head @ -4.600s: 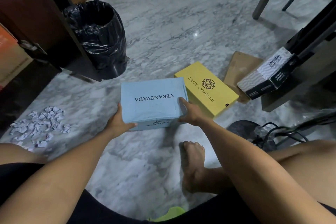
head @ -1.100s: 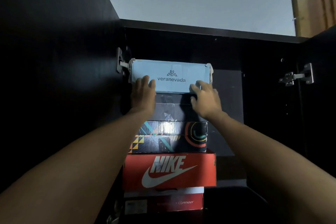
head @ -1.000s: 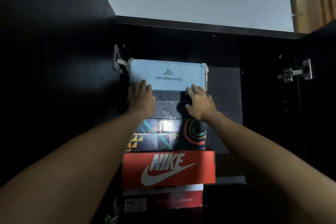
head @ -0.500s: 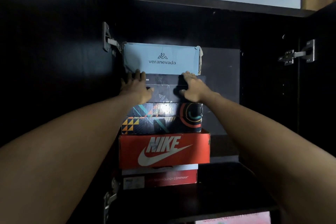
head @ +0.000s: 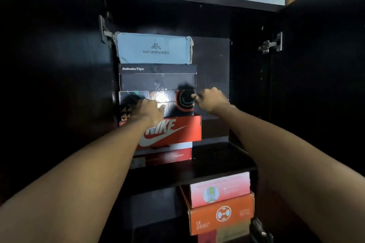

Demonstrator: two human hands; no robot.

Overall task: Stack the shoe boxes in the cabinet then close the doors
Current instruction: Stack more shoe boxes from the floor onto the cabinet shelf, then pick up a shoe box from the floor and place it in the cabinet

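A light blue shoe box [head: 153, 48] marked veranevada tops a stack on the upper shelf of the dark cabinet [head: 197, 0]. Under it sit a black Onitsuka Tiger box [head: 158, 77], a patterned black box [head: 177, 102], a red Nike box [head: 177, 128] and a red-and-white box [head: 169, 154]. My left hand [head: 147, 110] hovers in front of the patterned box, fingers loosely apart, holding nothing. My right hand [head: 210, 97] is at that box's right edge, fingers curled and blurred, with nothing in it.
Both cabinet doors stand open, left door [head: 49, 65] and right door [head: 320, 65], with metal hinges [head: 270, 44] showing. Below the shelf board [head: 197, 171] are a pink box [head: 219, 189] on an orange box [head: 221, 215]. The shelf space right of the stack is dark.
Both hands have left the blue box and dropped down past the black box to the patterned one. The blue box stays on top of the stack. The view tilted downward.
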